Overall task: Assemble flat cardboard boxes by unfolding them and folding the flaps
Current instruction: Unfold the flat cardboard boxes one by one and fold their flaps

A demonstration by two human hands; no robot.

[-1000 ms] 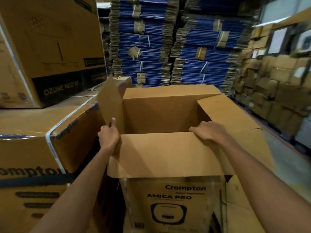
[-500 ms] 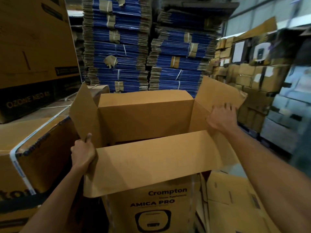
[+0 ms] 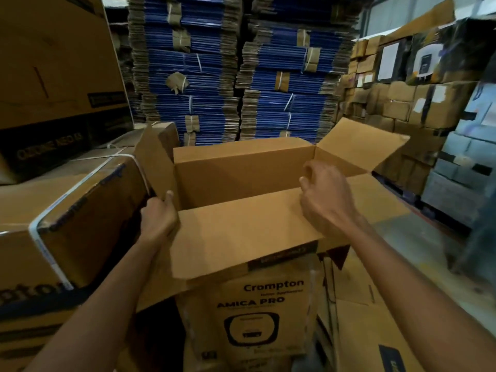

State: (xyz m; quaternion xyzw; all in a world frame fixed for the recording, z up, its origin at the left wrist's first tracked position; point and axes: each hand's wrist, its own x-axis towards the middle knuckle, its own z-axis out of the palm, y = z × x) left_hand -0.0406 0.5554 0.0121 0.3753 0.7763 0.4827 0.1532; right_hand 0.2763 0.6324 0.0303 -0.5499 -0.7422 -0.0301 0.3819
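Standing upright in front of the person, the box (image 3: 268,304) is plain brown corrugated card, its near face printed "Crompton AMICA PRO" above a drawing of an appliance. Its mouth faces up and its long axis runs left to right. The near flap (image 3: 241,232) is folded out and down toward the person, the left flap (image 3: 153,162) stands nearly upright, and the right flap (image 3: 357,146) slants up and outward. Inside, only bare walls show; the near flap hides the bottom.

The left hand (image 3: 158,218) grips the left flap at its base, thumb against the inner side. The right hand (image 3: 327,200) is over the near flap's right end, fingers loosely curled and holding nothing.

A strapped carton (image 3: 67,210) sits just left of the box, and flat card (image 3: 357,318) lies to its right.
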